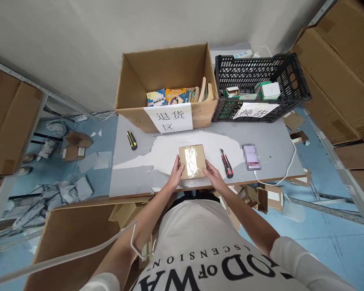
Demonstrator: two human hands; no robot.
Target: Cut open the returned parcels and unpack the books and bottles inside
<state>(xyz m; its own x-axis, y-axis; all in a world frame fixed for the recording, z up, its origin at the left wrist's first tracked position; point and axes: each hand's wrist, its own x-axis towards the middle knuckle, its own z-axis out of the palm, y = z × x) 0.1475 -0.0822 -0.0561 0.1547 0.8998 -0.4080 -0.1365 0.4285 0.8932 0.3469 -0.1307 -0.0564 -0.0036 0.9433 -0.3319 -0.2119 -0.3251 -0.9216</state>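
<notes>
Far left of the parcel [192,161]: brown cartons [10,125] on a rack. Left of the parcel at floor level: grey bags [56,198] in a heap, and a small opened box [74,152] behind them. Left of the parcel on the near side, below worktop height: a floor carton [75,232], open-topped.

On the worktop [133,178], left of and slightly behind the parcel: a yellow cutter [132,140], black-trimmed, well apart from it. Behind the parcel, a little to the left: a book box [204,116], open, with books [174,97] inside and a handwritten sign [170,117] on the front.

Against the parcel's left side: left hand [177,171], fingers closed on that side. Parcel itself: brown, shiny tape across the top, held between both hands over the worktop's white patch [166,147]; resting or lifted, not possible to tell. Against the parcel's right side: right hand [214,173], fingers likewise gripping.

Just right of the parcel: a red cutter [226,163], lying apart from the hand. Behind the parcel to the right: a black crate [221,108], signed at the front, with green-and-white packs [268,89] inside. Further right of the parcel: a phone [251,157], screen blurred, white cable [276,184] attached. Far right: stacked boxes [330,81].
</notes>
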